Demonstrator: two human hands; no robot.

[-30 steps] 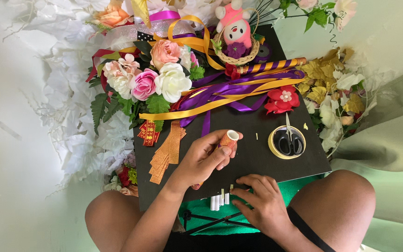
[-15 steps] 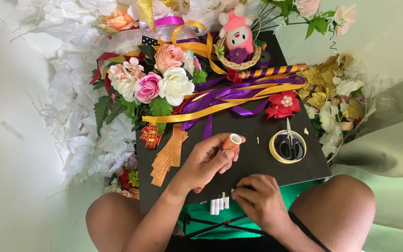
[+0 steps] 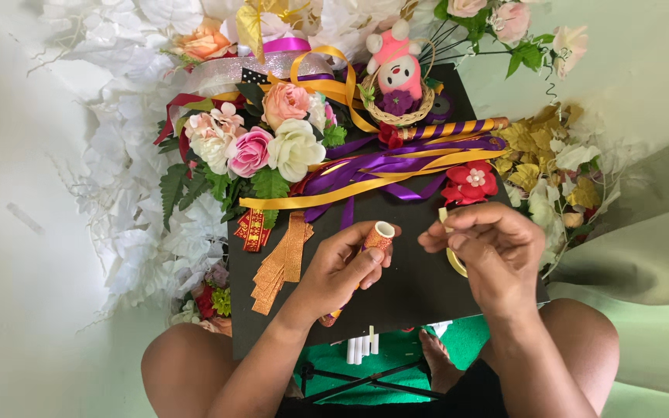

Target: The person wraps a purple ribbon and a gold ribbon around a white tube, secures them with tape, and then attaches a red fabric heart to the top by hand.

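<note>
Orange tube (image 3: 375,241) in left hand (image 3: 340,272) grip, seemingly thumb-pinned

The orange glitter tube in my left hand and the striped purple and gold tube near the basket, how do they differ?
The orange glitter tube is one colour, while the striped tube is banded purple and gold. The glitter tube is held tilted in the left hand; the striped tube lies flat and looks longer. Both are slim cylinders.

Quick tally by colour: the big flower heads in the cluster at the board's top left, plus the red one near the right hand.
Pink roses: 3
White rose: 1
Red flower: 1
Total: 5
The left hand holds an orange tube; the right hand pinches something too small to tell.
</note>
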